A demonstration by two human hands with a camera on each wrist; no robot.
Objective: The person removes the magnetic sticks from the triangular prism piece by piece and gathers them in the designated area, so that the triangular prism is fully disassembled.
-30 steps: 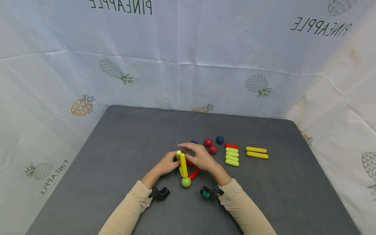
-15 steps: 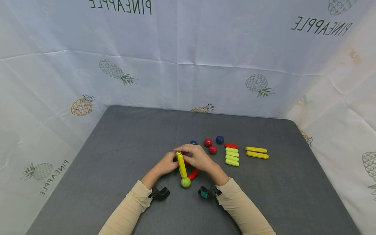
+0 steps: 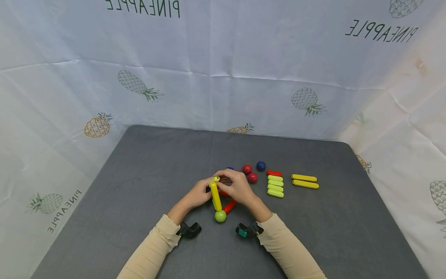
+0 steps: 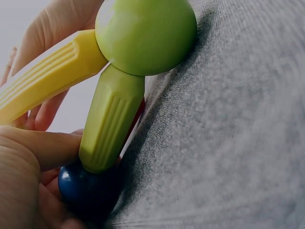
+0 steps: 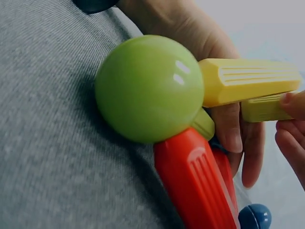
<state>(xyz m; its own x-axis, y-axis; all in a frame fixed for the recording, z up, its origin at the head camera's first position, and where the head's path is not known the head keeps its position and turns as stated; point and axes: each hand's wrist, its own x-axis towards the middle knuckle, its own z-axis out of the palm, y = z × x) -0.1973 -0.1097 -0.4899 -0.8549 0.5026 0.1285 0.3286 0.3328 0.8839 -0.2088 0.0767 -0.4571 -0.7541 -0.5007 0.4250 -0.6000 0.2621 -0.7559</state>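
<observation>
A small structure of toy rods and balls stands between the two hands. Its green ball point(image 3: 220, 216) joins a raised yellow rod point(image 3: 216, 197), a red rod point(image 3: 230, 206) and a low green rod point(image 4: 112, 119). My left hand point(image 3: 199, 193) grips the blue ball point(image 4: 88, 188) at the low green rod's far end, its thumb against that rod. My right hand point(image 3: 237, 187) pinches another green rod point(image 5: 267, 109) by the top of the yellow one. In the right wrist view, another blue ball point(image 5: 256, 217) shows by the red rods.
Right of the hands on the grey table point(image 3: 156, 155) lie two red balls point(image 3: 252, 178), a blue ball point(image 3: 261, 166), a short red rod point(image 3: 274, 173) above several green rods point(image 3: 275, 186), and two yellow rods point(image 3: 305, 184). A pineapple-print cloth point(image 3: 223, 100) hangs behind.
My right hand went left over the top of the yellow rod, then back slightly right. The pinched green rod's end now points rightward, and the yellow rod leans more left. My left hand stayed put.
</observation>
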